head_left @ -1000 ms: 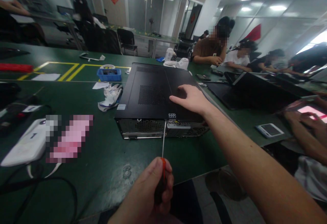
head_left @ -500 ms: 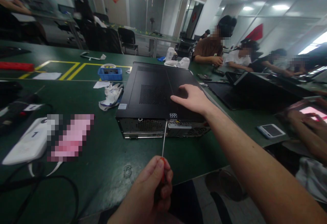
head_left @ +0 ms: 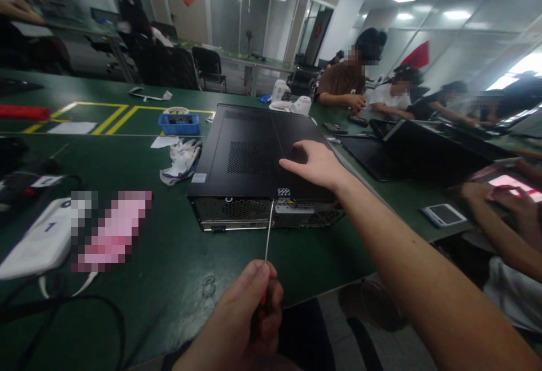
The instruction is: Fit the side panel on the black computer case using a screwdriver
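A black desktop computer case lies flat on the green table, its back panel with vents and slots facing me. My left hand is closed around the red handle of a screwdriver. The long metal shaft points away from me, and its tip meets the upper edge of the back panel near the middle. Whether the tip sits in a screw is too small to tell. On the case's top cover rests my right hand, fingers and thumb spread, holding nothing.
Left of the case are white-grey gloves, a blue parts bin, a white device marked 1 and a pink item. Black cables curl at front left. Rightward lie a phone-like device and another person's hands.
The view has shifted slightly, so most things sit a little further left. Both hands keep their places against the case, with the screwdriver tip still at the back panel.
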Tool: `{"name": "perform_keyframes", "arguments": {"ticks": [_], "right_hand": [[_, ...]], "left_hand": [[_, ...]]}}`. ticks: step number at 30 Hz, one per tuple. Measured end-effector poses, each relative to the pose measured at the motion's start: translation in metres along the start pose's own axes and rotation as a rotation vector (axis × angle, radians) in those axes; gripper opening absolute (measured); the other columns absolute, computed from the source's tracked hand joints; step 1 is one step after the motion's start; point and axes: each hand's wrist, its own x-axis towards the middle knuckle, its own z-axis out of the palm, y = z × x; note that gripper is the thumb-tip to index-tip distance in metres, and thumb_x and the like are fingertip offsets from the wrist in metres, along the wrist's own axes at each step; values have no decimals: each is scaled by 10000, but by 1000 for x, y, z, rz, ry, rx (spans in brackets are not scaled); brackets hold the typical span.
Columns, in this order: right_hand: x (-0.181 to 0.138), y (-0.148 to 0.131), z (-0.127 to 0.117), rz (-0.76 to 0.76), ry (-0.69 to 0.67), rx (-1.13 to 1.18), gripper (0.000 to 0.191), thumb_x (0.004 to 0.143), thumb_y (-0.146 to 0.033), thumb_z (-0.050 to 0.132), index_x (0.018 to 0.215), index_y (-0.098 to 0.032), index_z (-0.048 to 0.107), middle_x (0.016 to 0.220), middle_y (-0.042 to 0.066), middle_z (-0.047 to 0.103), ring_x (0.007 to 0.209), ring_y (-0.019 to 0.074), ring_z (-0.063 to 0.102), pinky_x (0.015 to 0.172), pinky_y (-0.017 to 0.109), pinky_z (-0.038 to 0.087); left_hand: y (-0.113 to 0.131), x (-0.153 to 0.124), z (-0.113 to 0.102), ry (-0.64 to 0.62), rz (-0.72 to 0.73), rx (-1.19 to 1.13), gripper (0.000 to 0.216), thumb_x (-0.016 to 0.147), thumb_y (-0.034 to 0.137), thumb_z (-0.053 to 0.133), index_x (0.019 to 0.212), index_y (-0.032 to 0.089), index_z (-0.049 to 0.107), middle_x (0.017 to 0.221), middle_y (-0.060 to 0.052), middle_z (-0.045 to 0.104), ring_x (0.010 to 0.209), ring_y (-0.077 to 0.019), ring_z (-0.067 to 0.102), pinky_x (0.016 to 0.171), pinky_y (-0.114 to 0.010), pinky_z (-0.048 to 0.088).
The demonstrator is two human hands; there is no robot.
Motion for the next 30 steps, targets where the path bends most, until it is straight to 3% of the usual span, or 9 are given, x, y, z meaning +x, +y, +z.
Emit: {"name": "perform_keyframes", "arguments": {"ticks": [6,13,19,23,26,30], "right_hand": [[1,1,1,-4,5,-1,756,797,-765,591,1289,-195,656,1370,145,641,1268,381,575,1088,572,446],[1,1,1,-15,5,-3,763,803,-759,587,1297,-182,650,1370,151,643,1265,374,579,1085,580,441],[0,0,0,-7,1,-8,758,807,-753,587,1293,-175,653,1379,144,641,1267,372,579,1090,556,449],[0,0,0,-14,7,-9,753,807,-757,582,1288,-182,656,1367,139,648,1255,370,590,1080,558,458],[1,1,1,-18,6,-12,765,805,-764,577,1288,-176,657,1367,147,647,1263,376,584,1077,568,455],[2,2,2,-22,5,-20,779,805,-772,572,1292,-169,653,1367,149,646,1267,378,580,1073,576,454]], "left_hand": [[-3,4,-4,-66,-31,67,480,819,665,660,795,216,492,563,82,388,461,-47,265,446,-231,161],[2,-3,3,6,0,-15,425,843,581,694,869,203,500,744,57,514,517,-27,331,471,-196,156],[0,2,-2,-25,-22,-55,450,792,595,733,868,194,545,709,45,510,527,-44,367,452,-200,181],[1,0,1,-8,-24,-11,356,916,548,604,941,195,560,742,31,537,566,-59,440,483,-199,240],[2,-2,2,-14,-26,1,343,949,547,549,985,206,558,727,45,521,526,-48,402,471,-201,218],[1,-1,-1,-12,-32,-24,389,878,572,653,961,212,529,751,56,522,512,-33,357,461,-197,171]]}}
